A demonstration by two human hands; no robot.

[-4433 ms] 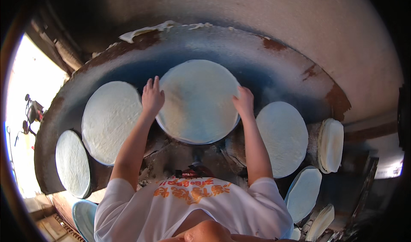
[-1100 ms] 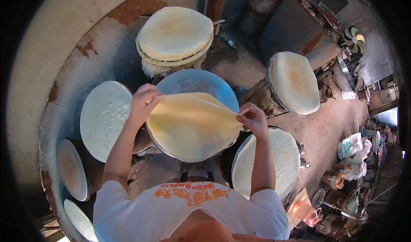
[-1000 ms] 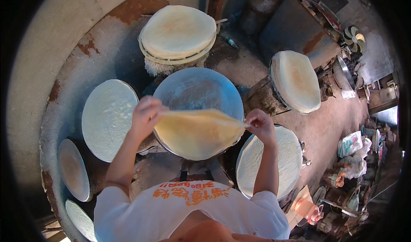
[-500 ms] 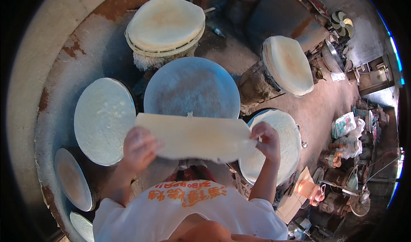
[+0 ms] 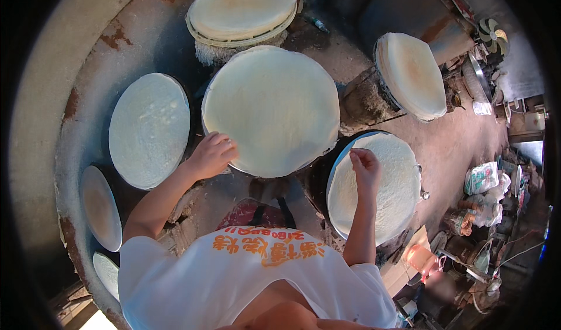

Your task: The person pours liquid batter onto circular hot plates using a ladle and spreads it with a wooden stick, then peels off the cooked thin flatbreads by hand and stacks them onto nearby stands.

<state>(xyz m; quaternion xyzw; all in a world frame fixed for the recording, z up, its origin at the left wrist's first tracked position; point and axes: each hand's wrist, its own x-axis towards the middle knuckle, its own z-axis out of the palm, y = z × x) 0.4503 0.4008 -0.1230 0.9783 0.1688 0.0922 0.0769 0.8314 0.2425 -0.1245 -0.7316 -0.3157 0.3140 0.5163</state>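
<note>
A large, pale, thin round flatbread (image 5: 272,111) lies flat over the middle griddle, covering nearly all of it. At its lower left edge is my left hand (image 5: 214,155), with fingers curled together; what they grip, if anything, is hidden. My right hand (image 5: 366,165) hangs over the upper left part of the right griddle's flatbread (image 5: 385,195), apart from the middle one. Its thumb and fingers are pinched, and I cannot make out anything in them. The right flatbread looks whiter and rougher, with a bluish griddle rim showing beside it.
Left stands another griddle with a whitish flatbread (image 5: 149,131), and below it a brownish bare griddle (image 5: 101,207). Stacks of finished flatbreads stand at the far side (image 5: 242,9) and far right (image 5: 411,76). Plastic bags (image 5: 484,178) and an orange-pink jug (image 5: 422,259) clutter the right floor.
The flatbread sheet that hung between my two hands now lies spread on the middle griddle, which was bare. My hands have let the sheet down, and the view has shifted slightly.
</note>
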